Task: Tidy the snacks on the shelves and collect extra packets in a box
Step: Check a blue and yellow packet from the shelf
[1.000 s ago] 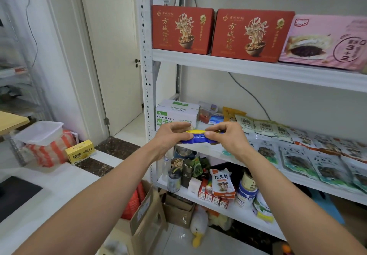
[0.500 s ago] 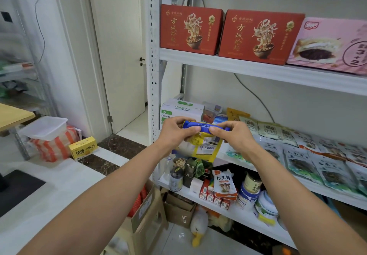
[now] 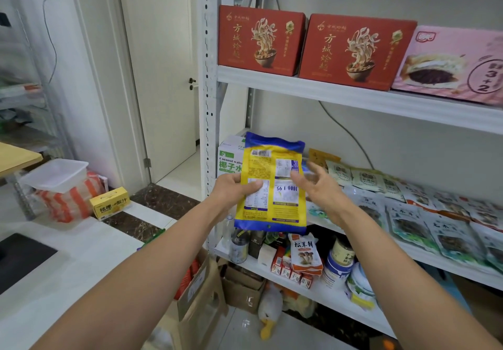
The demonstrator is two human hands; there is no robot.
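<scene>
The packet (image 3: 272,186), yellow with blue ends, stands upright at the centre of the frame, clear of the shelving, with its printed back facing you and the text upside down. Your left hand (image 3: 234,190) grasps its left edge, thumb pressed across the print. Your right hand (image 3: 319,189) is released, fingers spread and loose just beside the packet's right edge; you cannot tell from here whether a fingertip touches it.

Behind the packet, at centre left, a coconut water carton (image 3: 228,159) sits at the end of the middle shelf (image 3: 424,254), and to the right flat snack packets (image 3: 408,213) lie along that shelf in overlapping rows. At lower centre, on the floor under the shelving, stands a cardboard box (image 3: 242,287).

This looks like the sorting step: you are checking the packet before deciding where it belongs. If it matches a row, the next move calls for turning it face up and laying it flat and in line on the middle shelf. If it is an extra, lower it past the shelf edges into the box, with your right hand ready to steady it.
</scene>
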